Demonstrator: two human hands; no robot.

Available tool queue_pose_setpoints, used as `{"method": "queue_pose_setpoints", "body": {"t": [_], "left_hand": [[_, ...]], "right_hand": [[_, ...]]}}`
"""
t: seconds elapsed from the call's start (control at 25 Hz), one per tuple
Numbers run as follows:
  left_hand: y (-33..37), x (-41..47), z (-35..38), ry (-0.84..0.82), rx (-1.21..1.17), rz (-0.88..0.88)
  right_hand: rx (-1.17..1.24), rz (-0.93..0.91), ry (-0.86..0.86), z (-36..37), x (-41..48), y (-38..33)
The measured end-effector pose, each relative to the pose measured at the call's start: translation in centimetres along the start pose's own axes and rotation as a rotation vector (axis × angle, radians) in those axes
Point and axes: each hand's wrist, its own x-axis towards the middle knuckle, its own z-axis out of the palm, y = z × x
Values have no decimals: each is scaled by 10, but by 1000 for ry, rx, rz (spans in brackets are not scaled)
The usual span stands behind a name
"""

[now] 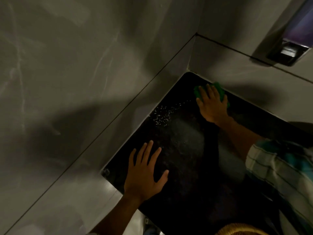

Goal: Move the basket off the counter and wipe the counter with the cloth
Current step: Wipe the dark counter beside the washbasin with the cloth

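Cloth (218, 89) pressed under flat right hand (212, 106) on counter (186, 167)

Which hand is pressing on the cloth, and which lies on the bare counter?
The right hand presses the green cloth into the far corner. The left hand lies flat, fingers spread, on the bare black counter, holding nothing.
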Motion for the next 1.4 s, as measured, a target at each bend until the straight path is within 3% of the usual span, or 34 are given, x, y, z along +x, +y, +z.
{"method": "queue_pose_setpoints", "body": {"t": [0.16,0.44,0.64,0.76,0.96,1.12,1.24,1.4], "left_hand": [[0,2,0,-4,-3,12],[0,1,-3,35,-81,-3],[-6,-5,-8,292,-279,-214],[-11,-5,-14,220,-223,-165],[-53,-1,-17,8,-58,-30],[-55,0,-14,80,-113,-7],[-57,-2,-14,109,-157,9],[-55,-1,-16,108,-161,15]], "right_hand": [[40,-31,-24,3,33,-46],[52,-251,-11,36,-67,-127],[-72,-513,-46,32,-140,-111],[-107,-427,-25,30,-190,-72],[-68,87,15,11,-185,-15],[68,318,90,4,-124,-5],[104,311,39,10,-73,-47],[47,-42,-46,31,-87,-142]]}}
